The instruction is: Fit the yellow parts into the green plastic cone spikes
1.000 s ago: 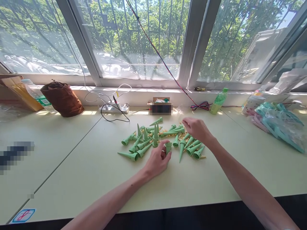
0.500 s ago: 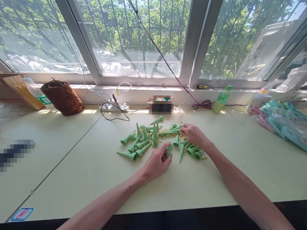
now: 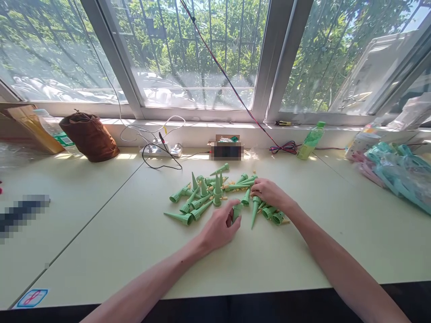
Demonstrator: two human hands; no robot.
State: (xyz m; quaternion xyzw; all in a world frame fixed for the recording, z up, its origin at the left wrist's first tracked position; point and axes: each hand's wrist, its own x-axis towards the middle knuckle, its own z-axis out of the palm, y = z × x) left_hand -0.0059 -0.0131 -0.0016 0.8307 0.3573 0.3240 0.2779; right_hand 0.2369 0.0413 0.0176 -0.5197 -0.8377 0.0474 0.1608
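A heap of green plastic watering spikes point(image 3: 202, 208) with small yellowish valve pieces among them lies on the pale table point(image 3: 134, 251). Several spikes stand with their points up; others lie on their sides. My left hand point(image 3: 222, 222) is closed around one green watering spike point(image 3: 237, 211) at the near edge of the heap. At the heap's right side, my right hand point(image 3: 271, 193) has its fingertips pinched together, low over the spikes. What those fingers grip, if anything, is too small to make out. Just below the right hand, a spike point(image 3: 255, 211) points toward me.
Behind the heap stand a small box point(image 3: 227, 138) and a power strip point(image 3: 155, 150) with cables. A brown drawstring bag point(image 3: 89, 137) is at the left back. To the right are a green bottle point(image 3: 311, 141), coiled wire point(image 3: 285, 147) and plastic bags point(image 3: 400, 168).
My right hand has shifted slightly down and left, its fingertips now lower against the spikes. My left hand keeps its hold on the watering spike in nearly the same place.
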